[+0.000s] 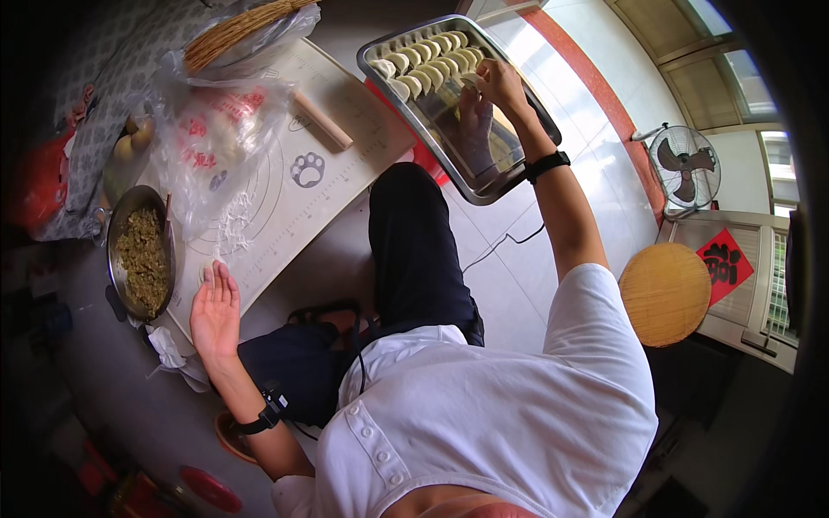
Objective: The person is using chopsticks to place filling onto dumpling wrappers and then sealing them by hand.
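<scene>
A folded dumpling [471, 79] is between the fingertips of my right hand [499, 83], low over a shiny metal tray [453, 176]. Rows of pleated dumplings [440, 68] fill the tray's far part, and its bare bottom mirrors the hand. My left hand [216, 311] is palm up with its fingers extended, holding nothing, at the near edge of the printed dough mat [278, 226]. Left of it is a metal bowl [116, 272] of minced filling [144, 262], with a utensil handle at its rim.
On the mat lie a wooden rolling pin [324, 122], a clear plastic bag [217, 129] with pale contents, and white scattered flour [234, 223]. A straw brush [233, 32] lies at the far edge. Crumpled tissue [166, 348] is beside the bowl. A fan [685, 162] stands at the right.
</scene>
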A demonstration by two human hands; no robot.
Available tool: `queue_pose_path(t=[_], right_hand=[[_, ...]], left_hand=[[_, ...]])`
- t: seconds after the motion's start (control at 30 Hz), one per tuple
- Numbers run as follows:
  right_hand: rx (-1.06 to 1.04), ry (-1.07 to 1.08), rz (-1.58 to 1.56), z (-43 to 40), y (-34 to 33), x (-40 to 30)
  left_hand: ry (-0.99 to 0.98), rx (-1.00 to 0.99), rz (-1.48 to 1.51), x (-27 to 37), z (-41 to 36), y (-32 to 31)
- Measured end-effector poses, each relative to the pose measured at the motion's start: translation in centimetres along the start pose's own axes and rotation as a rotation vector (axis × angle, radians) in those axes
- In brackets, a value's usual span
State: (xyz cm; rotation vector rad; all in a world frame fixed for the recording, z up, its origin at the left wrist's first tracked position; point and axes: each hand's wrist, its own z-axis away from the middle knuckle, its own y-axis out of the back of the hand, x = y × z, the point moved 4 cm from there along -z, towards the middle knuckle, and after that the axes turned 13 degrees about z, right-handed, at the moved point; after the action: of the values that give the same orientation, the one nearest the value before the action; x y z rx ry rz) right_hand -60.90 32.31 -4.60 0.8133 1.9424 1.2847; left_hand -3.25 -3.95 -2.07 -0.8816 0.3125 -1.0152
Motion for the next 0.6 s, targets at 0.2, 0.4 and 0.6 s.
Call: queue_pose_path(t=[0.2,0.4,0.6], right_hand=[[0.065,0.076,0.045,0.2,2.7,0.8],[0.070,-0.057,-0.045,0.4,11.9,-2.0],[-0.099,0.160,-0.347,3.1,13.6,-13.9]], left_hand=[[0.003,0.017,0.003,-0.1,-0.3,0.4],[-0.217,-0.068,-0.393,5.8,-3.0,4.8],[-1.087,0.175,-1.488,13.7,-5.9,12.3]])
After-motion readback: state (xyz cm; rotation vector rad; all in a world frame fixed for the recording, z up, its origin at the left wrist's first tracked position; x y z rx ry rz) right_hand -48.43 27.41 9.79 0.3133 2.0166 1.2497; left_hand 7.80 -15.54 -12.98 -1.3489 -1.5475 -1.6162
